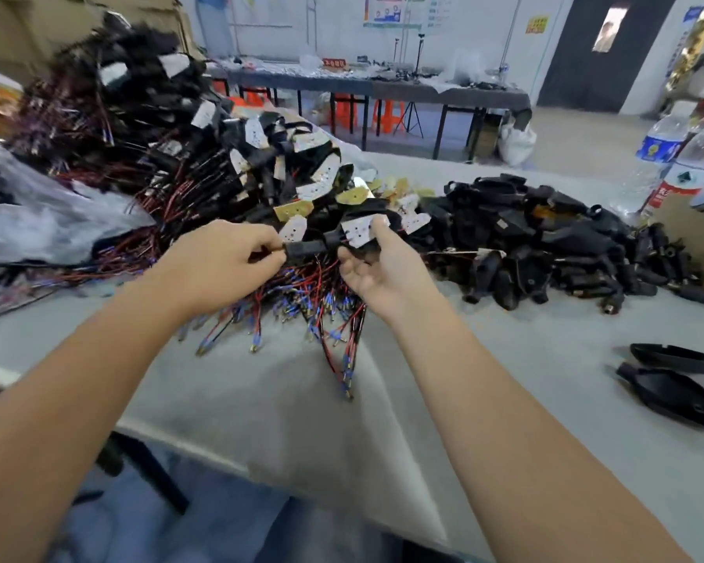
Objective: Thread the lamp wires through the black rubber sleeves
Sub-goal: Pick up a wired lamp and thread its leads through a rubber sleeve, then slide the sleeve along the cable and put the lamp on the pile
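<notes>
While both bare forearms reach over the grey cloth-covered table (261, 400), the left hand (224, 258) pinches one end of a black rubber sleeve (305, 247) with curled fingers, and the right hand (376, 262) grasps its other end, thumb on the white perforated lamp plate (358, 231) fixed there. Behind them, from ten to twelve o'clock, rises a tangled heap of finished lamps (171, 128), whose red and black wires (322, 306) with blue and brass tips spill under the hands. At two o'clock lies a pile of black sleeves (545, 237), matte and tapered. Two flat black housings (675, 375) sit at four o'clock. Clear plastic bottles (667, 156) stand at the far right; their label print is too blurred to read. Crumpled plastic sheeting (37, 213) lies at nine o'clock.
</notes>
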A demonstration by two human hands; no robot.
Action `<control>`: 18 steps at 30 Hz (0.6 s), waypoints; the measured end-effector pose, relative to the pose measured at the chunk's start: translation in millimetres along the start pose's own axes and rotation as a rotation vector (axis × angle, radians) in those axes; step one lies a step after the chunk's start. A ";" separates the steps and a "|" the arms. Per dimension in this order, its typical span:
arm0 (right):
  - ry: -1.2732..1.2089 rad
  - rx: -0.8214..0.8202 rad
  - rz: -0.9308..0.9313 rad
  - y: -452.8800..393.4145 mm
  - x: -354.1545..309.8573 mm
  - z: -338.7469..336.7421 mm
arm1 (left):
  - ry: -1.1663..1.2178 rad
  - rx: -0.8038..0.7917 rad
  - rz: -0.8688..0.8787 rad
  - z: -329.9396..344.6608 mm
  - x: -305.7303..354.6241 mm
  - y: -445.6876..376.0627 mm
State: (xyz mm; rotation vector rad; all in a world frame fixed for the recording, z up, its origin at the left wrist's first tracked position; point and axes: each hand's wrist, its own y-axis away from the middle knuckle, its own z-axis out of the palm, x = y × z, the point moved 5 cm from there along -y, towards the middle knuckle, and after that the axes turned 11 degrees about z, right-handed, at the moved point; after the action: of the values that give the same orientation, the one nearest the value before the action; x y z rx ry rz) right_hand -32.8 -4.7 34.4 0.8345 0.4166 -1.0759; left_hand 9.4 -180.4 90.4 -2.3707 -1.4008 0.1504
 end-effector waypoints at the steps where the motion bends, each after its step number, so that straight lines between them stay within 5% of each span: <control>1: 0.010 -0.009 0.019 -6.6 3.6 6.0 | -0.001 -0.015 -0.019 -2.8 -8.7 2.2; 11: 0.121 -0.340 -0.155 -33.7 -52.1 112.2 | -0.261 0.401 -0.247 -61.8 -78.3 -36.7; 18: 0.212 -0.289 -0.078 -40.8 -45.7 53.2 | -0.229 0.105 -0.432 7.4 -117.6 -49.2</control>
State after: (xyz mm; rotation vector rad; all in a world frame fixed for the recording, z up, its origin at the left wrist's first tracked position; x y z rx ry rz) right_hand -94.0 -27.1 82.6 0.6799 0.7697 -0.9727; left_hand -91.6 -258.6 90.3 -1.9599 -1.9245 0.3734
